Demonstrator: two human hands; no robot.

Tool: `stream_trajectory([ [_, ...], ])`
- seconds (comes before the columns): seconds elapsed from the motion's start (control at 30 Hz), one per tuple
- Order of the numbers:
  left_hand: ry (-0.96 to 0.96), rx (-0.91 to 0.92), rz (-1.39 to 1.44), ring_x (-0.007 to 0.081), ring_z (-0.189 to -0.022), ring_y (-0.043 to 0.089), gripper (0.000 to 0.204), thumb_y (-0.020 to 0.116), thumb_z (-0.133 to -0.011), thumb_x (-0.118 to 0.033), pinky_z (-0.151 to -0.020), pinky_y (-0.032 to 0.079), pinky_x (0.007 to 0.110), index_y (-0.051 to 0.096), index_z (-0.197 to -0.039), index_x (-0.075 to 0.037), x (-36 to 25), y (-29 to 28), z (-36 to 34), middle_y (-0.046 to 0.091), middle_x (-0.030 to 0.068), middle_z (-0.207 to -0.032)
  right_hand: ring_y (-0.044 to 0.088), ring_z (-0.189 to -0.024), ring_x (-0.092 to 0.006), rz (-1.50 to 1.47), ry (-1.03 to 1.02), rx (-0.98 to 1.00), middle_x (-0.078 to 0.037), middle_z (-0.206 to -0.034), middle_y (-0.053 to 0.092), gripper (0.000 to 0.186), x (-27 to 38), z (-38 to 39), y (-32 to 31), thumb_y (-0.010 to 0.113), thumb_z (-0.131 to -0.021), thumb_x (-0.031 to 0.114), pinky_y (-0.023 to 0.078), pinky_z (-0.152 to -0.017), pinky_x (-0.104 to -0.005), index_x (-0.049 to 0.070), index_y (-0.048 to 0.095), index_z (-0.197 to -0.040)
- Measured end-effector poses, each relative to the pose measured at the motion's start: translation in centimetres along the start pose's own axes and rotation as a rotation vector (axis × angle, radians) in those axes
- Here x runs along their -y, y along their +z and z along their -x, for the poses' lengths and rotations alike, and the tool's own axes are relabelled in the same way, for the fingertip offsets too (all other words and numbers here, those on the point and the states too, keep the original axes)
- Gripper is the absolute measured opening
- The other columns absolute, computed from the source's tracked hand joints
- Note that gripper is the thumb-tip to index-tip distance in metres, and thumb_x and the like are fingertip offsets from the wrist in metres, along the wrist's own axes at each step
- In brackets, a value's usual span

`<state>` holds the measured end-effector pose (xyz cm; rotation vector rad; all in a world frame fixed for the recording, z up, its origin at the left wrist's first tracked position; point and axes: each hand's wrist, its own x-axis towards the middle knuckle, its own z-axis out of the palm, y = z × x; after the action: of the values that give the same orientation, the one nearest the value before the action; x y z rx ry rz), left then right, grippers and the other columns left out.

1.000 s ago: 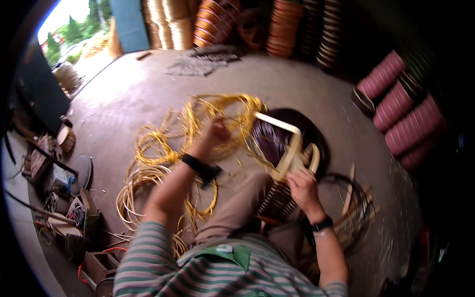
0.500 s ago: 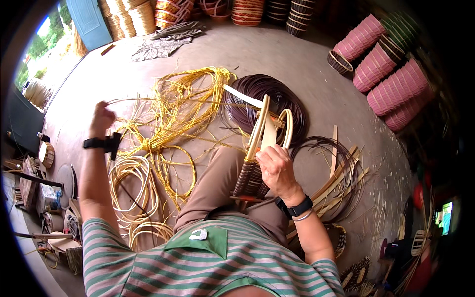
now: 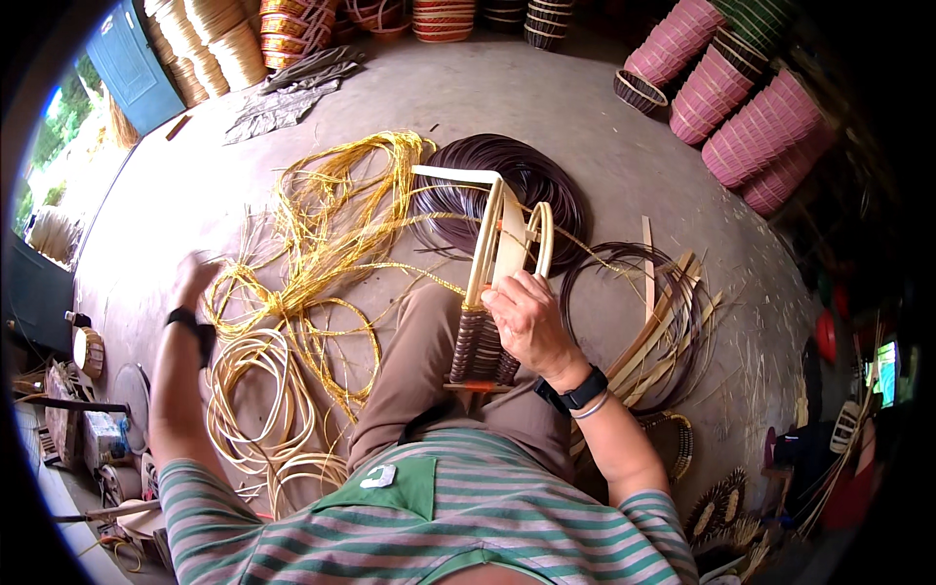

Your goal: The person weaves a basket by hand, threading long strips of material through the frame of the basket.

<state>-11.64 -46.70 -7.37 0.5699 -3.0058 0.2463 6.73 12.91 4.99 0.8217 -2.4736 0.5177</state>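
A small basket (image 3: pixel 480 349) of dark brown weave stands tilted between my knees, with pale cane hoops (image 3: pixel 485 244) rising from it and a broad pale strip between them. My right hand (image 3: pixel 529 318) is closed on the pale hoops and strip just above the woven part; its fingertips are partly hidden. Out to the left, my left hand (image 3: pixel 198 280) is smeared by motion, and whatever it may hold does not show. A gold strand (image 3: pixel 444 216) runs to the hoops and shows again on their right. A white strip (image 3: pixel 456 175) sticks out leftward from the hoop tops.
A tangle of gold strands (image 3: pixel 341 210) lies on the floor ahead, beside a dark brown coil (image 3: pixel 517 161). Pale cane coils (image 3: pixel 255 390) lie by my left leg. Flat wooden strips (image 3: pixel 658 336) are at right. Pink basket stacks (image 3: pixel 760 127) stand far right.
My left hand has come down and nearer. The strand that stretched from it to the hoops no longer shows as a taut line. My right hand keeps its grip; the whole view has shifted slightly.
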Motion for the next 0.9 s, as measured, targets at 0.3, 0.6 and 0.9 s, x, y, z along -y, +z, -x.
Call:
stream_trajectory([
  [0.3, 1.070, -0.102, 0.782, 0.0356, -0.133, 0.031, 0.079, 0.073, -0.071, -0.025, -0.107, 0.029, 0.047, 0.033, -0.137, -0.007, -38.1, -15.5, 15.1, 0.036, 0.0204, -0.141, 0.052, -0.079, -0.0238, 0.012, -0.024, 0.055, -0.007, -0.077, 0.051, 0.014, 1.2, -0.6, -0.1, 0.060, -0.071, 0.002, 0.042, -0.071, -0.0346, 0.003, 0.062, -0.085],
  [0.6, 0.969, 0.299, 0.738, 0.0366, -0.094, 0.062, 0.025, 0.052, -0.083, -0.019, -0.082, 0.050, 0.043, 0.059, -0.099, -0.001, -43.3, -12.5, 11.9, 0.064, 0.0246, -0.093, 0.052, -0.077, -0.0245, 0.013, 0.027, 0.016, -0.007, -0.076, 0.051, 0.016, 0.9, -0.1, -0.2, 0.060, -0.068, -0.001, 0.042, -0.068, -0.0347, 0.003, 0.060, -0.084],
  [0.9, -0.163, 0.090, 0.180, 0.0371, -0.118, 0.037, 0.068, 0.068, -0.077, -0.022, -0.099, 0.024, 0.051, 0.032, -0.130, 0.000, -12.1, -7.2, 3.0, 0.040, 0.0242, -0.128, 0.052, -0.073, -0.0273, -0.062, 0.087, -0.080, -0.009, -0.074, 0.053, 0.012, -0.3, 0.3, 0.8, 0.061, -0.073, -0.004, 0.042, -0.068, -0.0376, 0.003, 0.057, -0.082],
])
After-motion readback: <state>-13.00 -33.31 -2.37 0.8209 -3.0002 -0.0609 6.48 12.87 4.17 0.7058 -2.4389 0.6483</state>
